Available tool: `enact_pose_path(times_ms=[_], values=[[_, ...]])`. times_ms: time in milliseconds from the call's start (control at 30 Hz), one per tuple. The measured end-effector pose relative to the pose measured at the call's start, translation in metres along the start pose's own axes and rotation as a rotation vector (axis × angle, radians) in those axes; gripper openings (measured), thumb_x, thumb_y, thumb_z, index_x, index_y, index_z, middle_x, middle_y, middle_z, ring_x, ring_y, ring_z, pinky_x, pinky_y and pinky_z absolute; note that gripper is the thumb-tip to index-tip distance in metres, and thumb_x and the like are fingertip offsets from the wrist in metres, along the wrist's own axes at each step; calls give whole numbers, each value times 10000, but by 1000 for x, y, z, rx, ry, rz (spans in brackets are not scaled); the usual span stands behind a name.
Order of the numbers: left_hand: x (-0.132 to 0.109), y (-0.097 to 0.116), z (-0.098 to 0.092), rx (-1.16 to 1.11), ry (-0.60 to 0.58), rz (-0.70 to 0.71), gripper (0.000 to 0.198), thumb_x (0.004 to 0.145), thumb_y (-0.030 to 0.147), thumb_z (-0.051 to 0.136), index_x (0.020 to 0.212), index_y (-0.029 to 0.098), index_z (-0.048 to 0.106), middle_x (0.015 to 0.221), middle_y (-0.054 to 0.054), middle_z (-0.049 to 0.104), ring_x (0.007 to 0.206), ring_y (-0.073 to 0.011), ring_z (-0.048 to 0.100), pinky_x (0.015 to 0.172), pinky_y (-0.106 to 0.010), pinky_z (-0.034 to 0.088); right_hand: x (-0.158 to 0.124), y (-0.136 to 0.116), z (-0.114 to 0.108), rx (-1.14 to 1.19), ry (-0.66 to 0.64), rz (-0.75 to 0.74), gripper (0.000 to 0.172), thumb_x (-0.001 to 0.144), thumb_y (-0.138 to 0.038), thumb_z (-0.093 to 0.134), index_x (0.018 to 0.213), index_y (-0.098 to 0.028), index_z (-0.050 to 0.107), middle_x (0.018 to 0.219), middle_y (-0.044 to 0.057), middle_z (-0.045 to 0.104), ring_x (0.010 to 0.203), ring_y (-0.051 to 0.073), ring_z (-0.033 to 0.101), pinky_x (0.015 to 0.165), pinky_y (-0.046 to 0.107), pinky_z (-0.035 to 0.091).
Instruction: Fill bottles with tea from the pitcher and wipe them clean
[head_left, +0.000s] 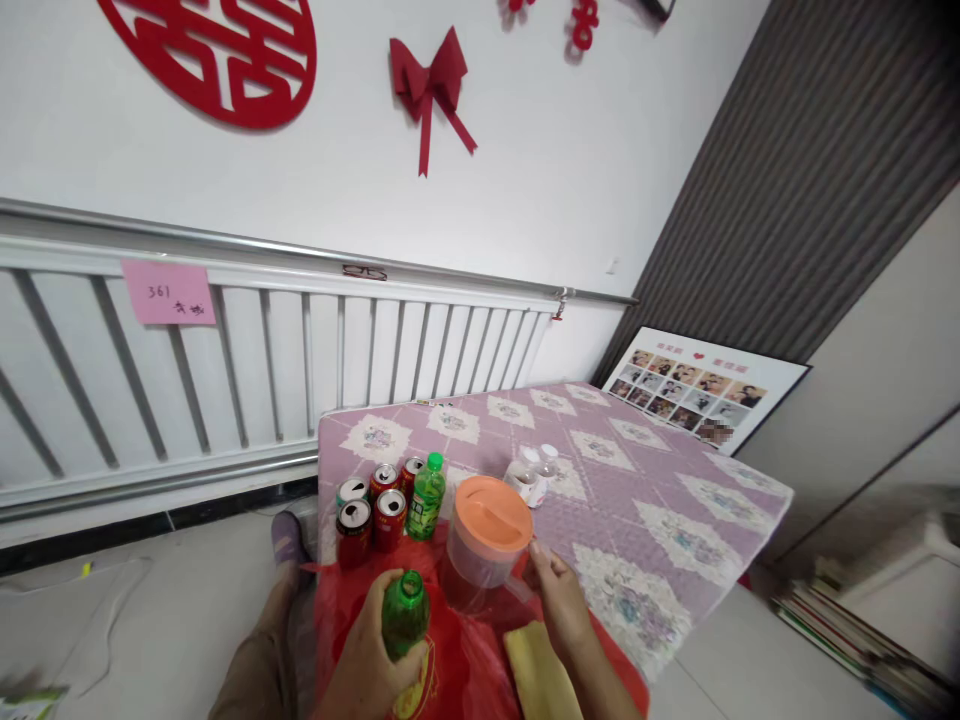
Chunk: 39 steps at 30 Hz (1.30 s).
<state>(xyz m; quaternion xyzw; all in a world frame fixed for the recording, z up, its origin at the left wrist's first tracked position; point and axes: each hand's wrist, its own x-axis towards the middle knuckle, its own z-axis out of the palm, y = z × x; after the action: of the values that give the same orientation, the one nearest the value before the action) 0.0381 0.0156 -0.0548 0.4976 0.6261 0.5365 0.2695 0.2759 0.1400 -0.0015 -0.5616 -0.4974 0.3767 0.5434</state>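
My left hand point(375, 640) is wrapped round an uncapped green bottle point(405, 612), its open mouth facing up. At the clear plastic pitcher point(484, 570) with an orange lid point(493, 515), my right hand point(555, 585) has its fingers curled at the handle side. The pitcher stands upright on a red plastic sheet point(480, 660). Behind my left hand is a second green bottle point(426, 500), capped and upright. Several opened drink cans, among them a red can point(389, 520), are grouped left of it. A folded yellow cloth point(541, 670) lies below my right forearm.
Clear bottles with white caps point(534, 475) stand behind the pitcher on the purple patterned tablecloth point(660, 530). A white radiator point(375, 350) runs along the wall. A framed photo board point(697, 390) leans at the far right, and a shoe point(289, 542) shows at the left.
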Motion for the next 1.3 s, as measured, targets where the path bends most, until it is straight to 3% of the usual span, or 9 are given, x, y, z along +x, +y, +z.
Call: enact_pose_path(times_ms=[333,633,867,1133,1300], values=[[2,-5,2,-31,13,-6,637,602,204,655,1212,171,473,1164,-127,671,1066,-283,664,976,-437,521,-3,1,3,-51,-48,51,347,585,-627,660,481,-311,562,480,61,585,596,324,577,465,394,407],[3,-9,-3,-23,-44,-19,626,617,207,676,1209,171,476,1155,-124,680,1049,-273,677,967,-415,537,-8,-11,6,-57,-27,-37,397,619,-645,626,471,-284,551,433,31,527,524,269,531,425,361,388],[4,-20,3,-37,-14,0,625,618,249,674,1204,161,474,1098,-121,694,985,-271,699,938,-409,554,-10,-21,9,-51,-88,-85,499,681,-690,561,526,-215,560,473,-17,515,521,179,508,477,285,423],[-2,-13,11,-76,107,19,588,623,308,639,1180,179,503,1090,-101,682,974,-270,693,930,-418,552,-11,-20,10,-68,-90,-85,496,718,-670,532,553,-204,585,482,-14,525,556,182,528,491,262,427],[1,-25,9,-66,72,41,602,615,268,665,1188,185,500,1103,-108,684,980,-276,694,928,-425,555,-12,-21,9,-73,-85,-87,501,720,-671,535,561,-200,597,482,-11,532,557,185,531,493,266,435]])
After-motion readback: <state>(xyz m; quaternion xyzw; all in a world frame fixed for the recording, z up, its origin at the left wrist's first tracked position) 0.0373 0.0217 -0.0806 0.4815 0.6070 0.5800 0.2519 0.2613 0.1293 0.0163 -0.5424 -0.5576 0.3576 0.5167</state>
